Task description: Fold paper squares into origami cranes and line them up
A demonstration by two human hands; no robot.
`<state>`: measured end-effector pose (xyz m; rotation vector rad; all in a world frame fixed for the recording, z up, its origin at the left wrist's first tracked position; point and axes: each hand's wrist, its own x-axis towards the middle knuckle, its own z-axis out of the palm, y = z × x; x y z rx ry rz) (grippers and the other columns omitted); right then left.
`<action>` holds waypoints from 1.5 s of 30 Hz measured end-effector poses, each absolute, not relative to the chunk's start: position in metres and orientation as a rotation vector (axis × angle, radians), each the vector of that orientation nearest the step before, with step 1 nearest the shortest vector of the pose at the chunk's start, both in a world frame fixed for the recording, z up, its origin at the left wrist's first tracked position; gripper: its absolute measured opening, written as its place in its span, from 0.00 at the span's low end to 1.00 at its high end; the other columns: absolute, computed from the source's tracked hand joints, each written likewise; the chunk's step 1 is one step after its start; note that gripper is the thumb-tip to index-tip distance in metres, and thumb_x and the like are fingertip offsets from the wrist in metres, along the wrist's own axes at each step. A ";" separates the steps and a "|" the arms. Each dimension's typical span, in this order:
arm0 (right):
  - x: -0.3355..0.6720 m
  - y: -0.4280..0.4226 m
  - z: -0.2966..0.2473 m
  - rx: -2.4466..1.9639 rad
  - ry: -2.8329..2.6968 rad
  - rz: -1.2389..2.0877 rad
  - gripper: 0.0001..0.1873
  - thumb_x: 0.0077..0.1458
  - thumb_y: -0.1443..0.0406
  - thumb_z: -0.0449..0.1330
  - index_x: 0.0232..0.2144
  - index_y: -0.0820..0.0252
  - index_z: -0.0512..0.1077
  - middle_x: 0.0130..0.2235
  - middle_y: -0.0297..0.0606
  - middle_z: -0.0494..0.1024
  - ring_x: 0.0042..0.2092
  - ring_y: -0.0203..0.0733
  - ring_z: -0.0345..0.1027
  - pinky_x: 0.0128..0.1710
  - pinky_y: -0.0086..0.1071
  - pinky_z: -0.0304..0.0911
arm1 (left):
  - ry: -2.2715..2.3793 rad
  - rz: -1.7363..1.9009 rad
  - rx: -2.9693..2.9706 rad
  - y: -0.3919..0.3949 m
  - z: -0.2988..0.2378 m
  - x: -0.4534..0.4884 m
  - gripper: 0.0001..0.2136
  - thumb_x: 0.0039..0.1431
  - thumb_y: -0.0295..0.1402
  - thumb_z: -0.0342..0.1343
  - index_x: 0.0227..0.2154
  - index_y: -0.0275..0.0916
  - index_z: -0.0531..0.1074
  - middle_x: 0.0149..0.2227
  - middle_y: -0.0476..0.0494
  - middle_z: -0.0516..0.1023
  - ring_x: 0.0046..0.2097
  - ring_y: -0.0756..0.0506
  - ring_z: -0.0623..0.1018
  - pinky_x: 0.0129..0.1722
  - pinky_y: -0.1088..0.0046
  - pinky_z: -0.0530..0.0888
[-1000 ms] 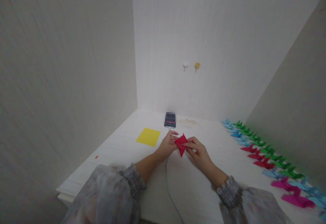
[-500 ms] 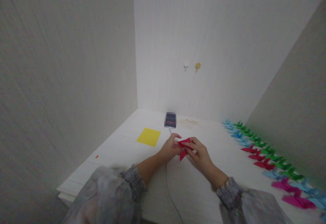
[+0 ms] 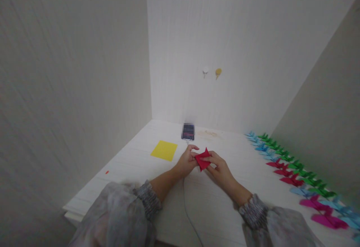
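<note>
A small folded red paper (image 3: 203, 159) is held up just above the white table (image 3: 219, 202), near its middle. My left hand (image 3: 186, 161) pinches its left side with thumb and fingers closed on it. My right hand (image 3: 219, 167) grips its right side, fingers curled around the fold. Both wrists come out of grey patterned sleeves at the bottom of the view.
A yellow paper square (image 3: 164, 150) lies flat to the left of the hands. A phone (image 3: 188, 131) stands at the back with a cable (image 3: 188, 209) running toward me. Several folded paper figures (image 3: 292, 174) in blue, green, red and pink line the right edge by the wall.
The red paper was folded narrower half a second ago and now shows a broader pointed face again. Both hands stayed in nearly the same place.
</note>
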<state>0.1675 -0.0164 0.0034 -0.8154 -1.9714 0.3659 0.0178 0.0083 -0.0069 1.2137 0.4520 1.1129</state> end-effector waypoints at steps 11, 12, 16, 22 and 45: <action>0.169 -0.016 0.006 -0.763 -1.919 0.481 0.10 0.48 0.70 0.57 0.34 0.53 0.71 0.36 0.37 0.69 0.39 0.40 0.64 0.39 0.35 0.60 | 0.412 1.062 0.968 0.006 0.000 0.011 0.17 0.44 0.27 0.55 0.37 0.36 0.57 0.29 0.44 0.74 0.31 0.48 0.75 0.37 0.66 0.69; 0.170 -0.016 0.006 -0.763 -1.903 0.504 0.10 0.48 0.69 0.56 0.34 0.53 0.72 0.37 0.38 0.69 0.40 0.40 0.64 0.40 0.35 0.60 | 0.396 1.053 0.968 0.006 0.000 0.010 0.17 0.44 0.28 0.55 0.38 0.36 0.58 0.29 0.44 0.74 0.32 0.48 0.75 0.37 0.66 0.69; 0.172 -0.014 0.003 -0.740 -1.853 0.587 0.09 0.48 0.67 0.57 0.34 0.52 0.71 0.37 0.38 0.69 0.40 0.41 0.63 0.40 0.35 0.59 | 0.373 1.025 1.003 0.005 0.000 0.009 0.19 0.45 0.30 0.57 0.40 0.36 0.58 0.32 0.42 0.74 0.34 0.47 0.75 0.39 0.66 0.68; 0.172 -0.015 0.002 -0.706 -1.818 0.696 0.06 0.48 0.64 0.57 0.31 0.52 0.72 0.37 0.37 0.68 0.41 0.41 0.63 0.41 0.35 0.59 | 0.369 1.011 1.070 0.006 -0.001 0.011 0.22 0.43 0.34 0.59 0.41 0.37 0.57 0.32 0.41 0.75 0.33 0.47 0.75 0.39 0.66 0.68; 0.169 -0.016 0.003 -0.753 -1.943 0.556 0.03 0.45 0.68 0.58 0.26 0.57 0.71 0.42 0.39 0.68 0.43 0.41 0.63 0.42 0.35 0.60 | 0.394 0.986 1.180 0.004 0.001 0.011 0.25 0.46 0.32 0.57 0.48 0.41 0.55 0.35 0.44 0.73 0.35 0.48 0.74 0.35 0.69 0.70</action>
